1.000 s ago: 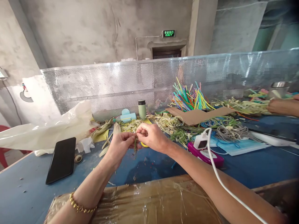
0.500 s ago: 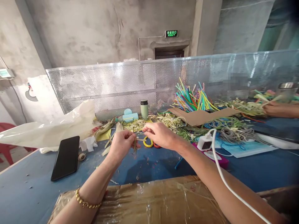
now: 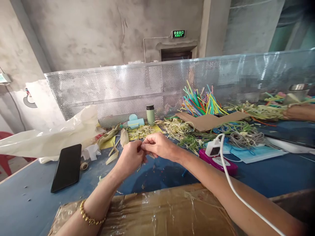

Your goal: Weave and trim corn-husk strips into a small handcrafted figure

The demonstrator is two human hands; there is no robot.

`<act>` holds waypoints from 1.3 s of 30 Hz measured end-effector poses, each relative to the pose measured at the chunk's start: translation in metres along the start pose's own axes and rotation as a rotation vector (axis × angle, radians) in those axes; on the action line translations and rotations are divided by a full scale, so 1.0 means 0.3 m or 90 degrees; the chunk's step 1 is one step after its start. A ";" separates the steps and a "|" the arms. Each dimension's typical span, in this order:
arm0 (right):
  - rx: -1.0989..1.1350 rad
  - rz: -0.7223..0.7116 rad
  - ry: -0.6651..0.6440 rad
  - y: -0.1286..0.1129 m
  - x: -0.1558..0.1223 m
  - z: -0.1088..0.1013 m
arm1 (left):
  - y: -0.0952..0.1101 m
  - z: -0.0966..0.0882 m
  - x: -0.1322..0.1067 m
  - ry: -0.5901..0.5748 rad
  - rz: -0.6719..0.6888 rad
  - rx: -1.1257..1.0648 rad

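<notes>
Head view: above the flat blue desk [image 3: 169,177], the left hand [image 3: 131,156] and right hand [image 3: 158,145] are positioned touching, fingertips pinched closed. A thin, dull-green fibre strand [image 3: 139,167], mostly hidden, is gripped in the left; the right's contents cannot be determined.

- Centre: left hand [image 3: 130,158] and right hand [image 3: 161,146] meet; whatever lies within their grip is hidden.
- Bottom: the box [image 3: 159,213] is cut off by the edge and partly covered by the left forearm [image 3: 104,188]; the cable [image 3: 232,183] also leaves there.
- Right edge: another person's hand [image 3: 299,112] is cut off; the jar [image 3: 296,97] behind it is blurred.
- Upper right: pixelation blots out a patch at the mesh [image 3: 110,95].
- Top centre: mesh hides the door's [image 3: 176,57] lower part.
- Left edge: bag [image 3: 61,134] and chair [image 3: 6,162] are cropped.
- Lower left: tabletop [image 3: 31,218] specks [image 3: 29,199], too small to identify.
</notes>
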State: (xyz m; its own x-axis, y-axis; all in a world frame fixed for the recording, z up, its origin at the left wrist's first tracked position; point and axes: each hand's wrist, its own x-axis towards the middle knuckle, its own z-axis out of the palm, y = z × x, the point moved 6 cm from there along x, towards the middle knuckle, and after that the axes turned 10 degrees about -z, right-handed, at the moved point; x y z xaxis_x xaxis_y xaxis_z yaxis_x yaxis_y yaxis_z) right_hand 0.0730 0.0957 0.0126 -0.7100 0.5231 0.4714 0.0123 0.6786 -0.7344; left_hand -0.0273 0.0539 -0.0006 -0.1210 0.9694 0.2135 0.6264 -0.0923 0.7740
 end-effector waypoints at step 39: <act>-0.448 -0.174 0.104 -0.067 -0.012 -0.063 | -0.031 -0.033 0.038 0.055 0.026 -0.087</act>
State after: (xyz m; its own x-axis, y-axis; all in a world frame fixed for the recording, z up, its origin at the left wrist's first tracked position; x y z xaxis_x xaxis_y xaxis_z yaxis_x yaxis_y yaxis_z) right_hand 0.0887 0.0898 0.0349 -0.6405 0.3214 0.6974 0.3346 0.9343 -0.1232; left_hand -0.0422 0.0635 0.0005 -0.1670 0.9416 0.2924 0.5220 -0.1671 0.8364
